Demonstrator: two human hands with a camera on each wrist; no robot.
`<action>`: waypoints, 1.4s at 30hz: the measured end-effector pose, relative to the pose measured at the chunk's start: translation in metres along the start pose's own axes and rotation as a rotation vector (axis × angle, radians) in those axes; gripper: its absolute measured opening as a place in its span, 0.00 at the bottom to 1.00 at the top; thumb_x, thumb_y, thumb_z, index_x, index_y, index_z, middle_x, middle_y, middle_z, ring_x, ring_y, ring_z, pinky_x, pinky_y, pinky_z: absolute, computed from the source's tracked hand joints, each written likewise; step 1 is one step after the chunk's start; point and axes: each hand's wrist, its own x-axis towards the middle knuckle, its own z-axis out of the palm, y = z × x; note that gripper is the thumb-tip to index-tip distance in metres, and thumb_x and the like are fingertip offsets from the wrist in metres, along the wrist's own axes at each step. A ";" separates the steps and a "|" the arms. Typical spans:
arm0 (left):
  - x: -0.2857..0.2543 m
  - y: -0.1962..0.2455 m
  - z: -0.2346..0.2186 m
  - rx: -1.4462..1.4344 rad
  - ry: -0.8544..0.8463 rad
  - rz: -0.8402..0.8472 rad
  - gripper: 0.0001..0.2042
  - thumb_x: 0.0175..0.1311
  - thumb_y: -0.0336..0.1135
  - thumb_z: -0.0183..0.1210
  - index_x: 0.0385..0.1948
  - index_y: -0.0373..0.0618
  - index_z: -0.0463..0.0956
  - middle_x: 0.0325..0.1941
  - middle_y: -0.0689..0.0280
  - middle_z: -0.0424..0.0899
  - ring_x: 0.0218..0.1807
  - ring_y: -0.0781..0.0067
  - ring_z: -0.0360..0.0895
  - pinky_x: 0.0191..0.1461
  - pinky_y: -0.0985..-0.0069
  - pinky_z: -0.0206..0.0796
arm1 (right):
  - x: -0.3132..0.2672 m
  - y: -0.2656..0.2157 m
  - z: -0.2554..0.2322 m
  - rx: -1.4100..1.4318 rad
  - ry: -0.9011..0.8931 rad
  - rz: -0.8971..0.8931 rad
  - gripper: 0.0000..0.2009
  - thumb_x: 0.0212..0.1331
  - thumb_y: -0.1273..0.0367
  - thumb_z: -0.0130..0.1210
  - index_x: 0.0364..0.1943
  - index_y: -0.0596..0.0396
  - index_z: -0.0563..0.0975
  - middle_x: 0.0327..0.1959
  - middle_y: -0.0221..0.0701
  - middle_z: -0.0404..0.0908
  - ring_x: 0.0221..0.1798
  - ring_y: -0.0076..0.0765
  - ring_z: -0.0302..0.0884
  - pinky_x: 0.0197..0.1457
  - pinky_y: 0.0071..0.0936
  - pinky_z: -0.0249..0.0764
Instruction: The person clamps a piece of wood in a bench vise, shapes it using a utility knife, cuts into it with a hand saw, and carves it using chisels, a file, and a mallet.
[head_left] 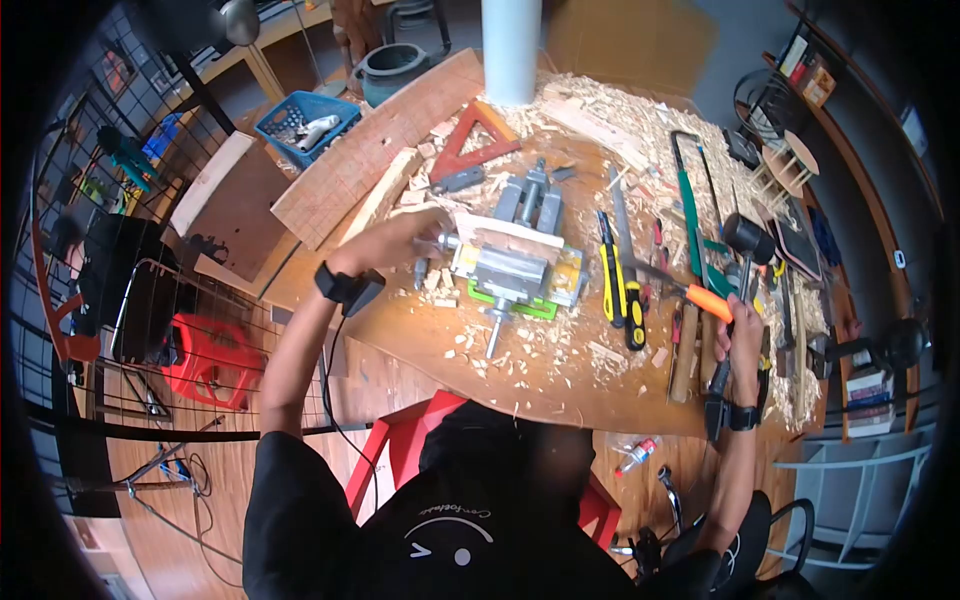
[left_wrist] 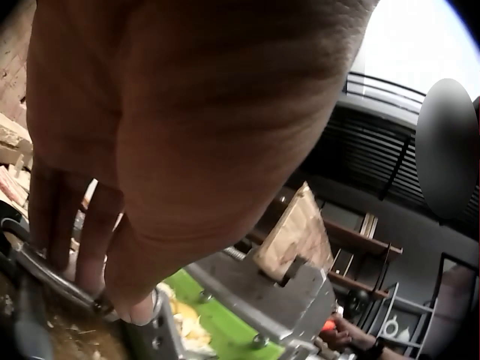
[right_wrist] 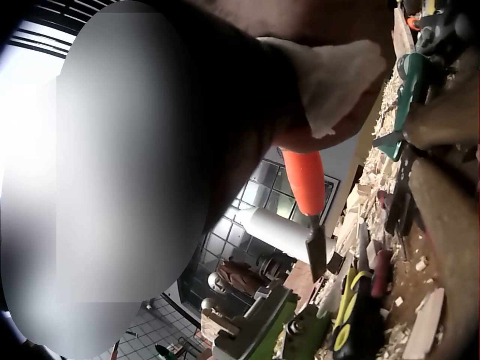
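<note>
In the head view, a metal bench vise with a bright green base clamps a pale piece of wood. My left hand is at the vise's left side, its fingers curled over a metal handle there. The clamped wood stands up from the jaws in the left wrist view. My right hand grips an orange-handled chisel, its flat blade pointing left toward the vise. A black-headed mallet has its shaft running down to that hand; I cannot tell whether the hand holds it.
Wood shavings cover the table's back and right. Yellow-black tools and a green-framed hacksaw lie between vise and right hand. A red triangle, a long board and a blue basket are behind on the left.
</note>
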 end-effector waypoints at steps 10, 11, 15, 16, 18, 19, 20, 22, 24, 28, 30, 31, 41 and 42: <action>0.020 -0.031 0.017 0.203 -0.040 0.207 0.28 0.62 0.36 0.65 0.63 0.37 0.66 0.49 0.45 0.81 0.54 0.48 0.79 0.59 0.59 0.69 | 0.008 0.015 0.002 -0.074 0.012 0.019 0.13 0.71 0.59 0.53 0.36 0.53 0.69 0.15 0.23 0.69 0.10 0.18 0.61 0.09 0.21 0.57; 0.016 -0.029 0.019 0.203 -0.035 0.211 0.28 0.62 0.36 0.65 0.63 0.37 0.66 0.49 0.45 0.81 0.54 0.48 0.79 0.59 0.59 0.69 | 0.008 0.017 0.001 -0.069 0.006 0.033 0.12 0.71 0.60 0.52 0.37 0.54 0.70 0.16 0.24 0.70 0.11 0.18 0.61 0.10 0.20 0.58; 0.000 0.007 0.012 0.142 -0.055 0.025 0.31 0.65 0.42 0.64 0.65 0.36 0.62 0.47 0.42 0.80 0.54 0.45 0.79 0.58 0.57 0.68 | 0.010 0.030 -0.001 -0.113 0.034 0.043 0.14 0.72 0.58 0.50 0.33 0.53 0.70 0.15 0.24 0.68 0.10 0.18 0.60 0.10 0.20 0.57; -0.003 0.016 0.011 0.098 -0.100 -0.063 0.32 0.65 0.45 0.64 0.65 0.36 0.62 0.45 0.41 0.81 0.53 0.44 0.79 0.57 0.56 0.69 | 0.009 0.032 0.000 -0.085 0.032 0.061 0.14 0.72 0.58 0.50 0.33 0.53 0.71 0.16 0.24 0.69 0.10 0.18 0.60 0.10 0.19 0.57; 0.003 -0.003 0.020 0.169 0.007 0.028 0.31 0.64 0.46 0.64 0.63 0.36 0.64 0.43 0.42 0.81 0.50 0.43 0.80 0.55 0.56 0.70 | 0.007 0.033 0.000 -0.030 0.028 0.099 0.13 0.72 0.59 0.51 0.35 0.52 0.71 0.18 0.25 0.72 0.10 0.17 0.60 0.10 0.18 0.58; 0.004 -0.004 0.022 0.243 0.114 0.118 0.31 0.64 0.47 0.65 0.61 0.35 0.66 0.40 0.43 0.82 0.48 0.42 0.80 0.53 0.55 0.70 | 0.007 0.032 -0.001 -0.020 0.011 0.096 0.12 0.71 0.60 0.53 0.38 0.56 0.72 0.18 0.25 0.73 0.10 0.17 0.62 0.09 0.19 0.58; 0.005 -0.005 0.022 0.241 0.113 0.121 0.31 0.64 0.47 0.65 0.61 0.35 0.66 0.40 0.43 0.82 0.48 0.42 0.80 0.53 0.55 0.70 | 0.007 0.032 -0.003 -0.023 0.014 0.096 0.12 0.71 0.60 0.53 0.38 0.56 0.72 0.18 0.25 0.73 0.10 0.17 0.62 0.09 0.19 0.58; 0.009 0.000 0.017 0.212 0.058 0.084 0.29 0.63 0.48 0.65 0.57 0.35 0.69 0.40 0.45 0.82 0.47 0.39 0.80 0.52 0.55 0.70 | 0.010 0.037 -0.007 -0.061 -0.008 0.105 0.14 0.71 0.59 0.53 0.39 0.56 0.72 0.19 0.26 0.74 0.11 0.17 0.63 0.10 0.19 0.58; 0.009 0.007 0.016 0.151 0.006 0.022 0.27 0.64 0.47 0.65 0.55 0.35 0.70 0.45 0.45 0.81 0.51 0.40 0.77 0.56 0.55 0.68 | 0.010 0.036 -0.009 -0.069 -0.006 0.112 0.15 0.71 0.57 0.54 0.37 0.56 0.72 0.19 0.26 0.74 0.11 0.17 0.63 0.10 0.19 0.58; -0.007 0.007 0.043 0.429 0.424 0.137 0.22 0.63 0.42 0.64 0.51 0.36 0.69 0.49 0.48 0.73 0.53 0.46 0.71 0.53 0.60 0.63 | 0.003 0.020 -0.002 -0.170 0.000 0.128 0.19 0.69 0.52 0.58 0.30 0.52 0.73 0.15 0.23 0.71 0.10 0.16 0.62 0.10 0.19 0.57; -0.020 0.022 0.067 0.463 0.743 0.150 0.21 0.65 0.41 0.63 0.50 0.35 0.69 0.45 0.47 0.74 0.48 0.43 0.71 0.50 0.59 0.64 | 0.004 0.018 -0.003 -0.162 -0.006 0.162 0.20 0.68 0.51 0.59 0.30 0.53 0.73 0.13 0.22 0.69 0.08 0.18 0.60 0.10 0.19 0.57; -0.032 0.037 0.078 0.247 0.703 0.095 0.21 0.66 0.42 0.63 0.49 0.33 0.68 0.43 0.46 0.74 0.46 0.44 0.72 0.49 0.59 0.65 | 0.006 0.019 -0.006 -0.190 -0.021 0.172 0.21 0.67 0.50 0.59 0.32 0.54 0.73 0.14 0.23 0.70 0.08 0.17 0.61 0.10 0.20 0.57; -0.024 0.100 0.174 -0.018 0.709 -0.053 0.20 0.68 0.37 0.62 0.44 0.28 0.62 0.32 0.37 0.78 0.35 0.31 0.77 0.38 0.51 0.70 | 0.011 0.015 -0.008 -0.268 -0.062 0.153 0.20 0.68 0.53 0.59 0.40 0.57 0.73 0.19 0.25 0.73 0.11 0.17 0.64 0.10 0.21 0.60; -0.020 0.103 0.180 -0.018 0.710 -0.053 0.20 0.68 0.37 0.62 0.44 0.28 0.62 0.32 0.37 0.78 0.35 0.31 0.77 0.38 0.51 0.70 | 0.012 0.018 -0.010 -0.273 -0.055 0.155 0.19 0.67 0.53 0.60 0.40 0.57 0.73 0.19 0.24 0.72 0.12 0.17 0.64 0.10 0.21 0.60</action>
